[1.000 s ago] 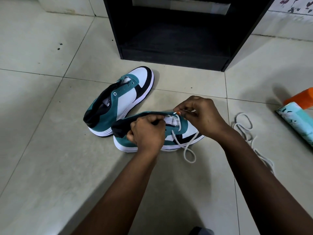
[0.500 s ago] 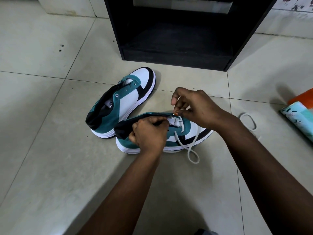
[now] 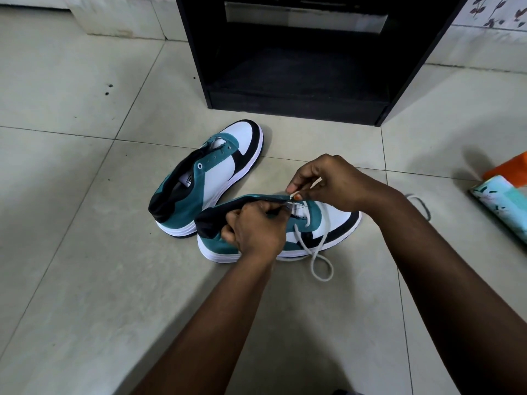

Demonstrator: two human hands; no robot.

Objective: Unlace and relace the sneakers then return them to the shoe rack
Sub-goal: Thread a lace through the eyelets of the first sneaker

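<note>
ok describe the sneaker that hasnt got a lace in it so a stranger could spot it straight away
Start at the black shoe rack at the top. On the floor tiles just before it lie two teal, white and black sneakers. The unlaced sneaker is the farther one, nearer the rack, with bare eyelets and no hand on it.

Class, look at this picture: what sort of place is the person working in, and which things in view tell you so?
Probably a room or entryway in a home. The clues: a tiled floor, a black open shoe rack standing against the wall, and wall tiles with a leaf pattern beside it.
</note>
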